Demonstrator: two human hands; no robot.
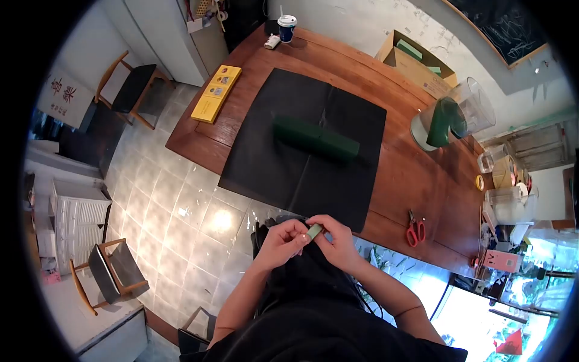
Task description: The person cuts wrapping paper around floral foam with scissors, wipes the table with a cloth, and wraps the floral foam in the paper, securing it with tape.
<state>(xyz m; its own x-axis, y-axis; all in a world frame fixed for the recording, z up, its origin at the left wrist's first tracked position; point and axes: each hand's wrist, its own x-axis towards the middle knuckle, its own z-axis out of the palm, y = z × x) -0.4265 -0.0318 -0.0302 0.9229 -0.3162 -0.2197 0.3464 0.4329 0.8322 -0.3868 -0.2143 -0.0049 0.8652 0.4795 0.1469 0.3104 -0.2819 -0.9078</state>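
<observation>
Green roll [314,230] in both hands [281,245] [338,244], "喜樂" on white sign [63,96]

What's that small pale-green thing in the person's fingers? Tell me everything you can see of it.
The small pale-green object looks like a short roll or strip, perhaps tape, though it is too small to be sure. It sits tilted between the fingertips of the left hand and right hand, near the closest edge of the flat black sheet.
</observation>
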